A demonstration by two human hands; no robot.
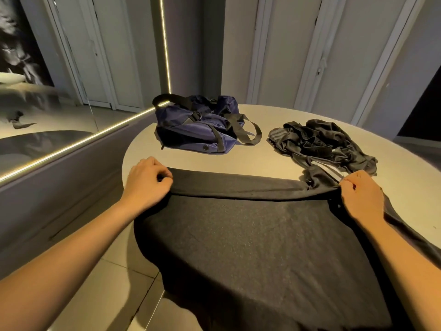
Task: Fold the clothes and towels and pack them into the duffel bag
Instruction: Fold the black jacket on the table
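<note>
Head view: my left hand (148, 180) pinches one end of the cloth's (250, 235) folded edge, which runs left-right across the bench (262, 161). Bag (198, 130) behind, clothes pile (322, 144) right. My right hand (360, 194) pinches the other end.

We count one duffel bag (199, 125), one spread dark cloth (257, 240), one crumpled black pile (322, 144), and two hands: left (146, 181), right (361, 195).
</note>
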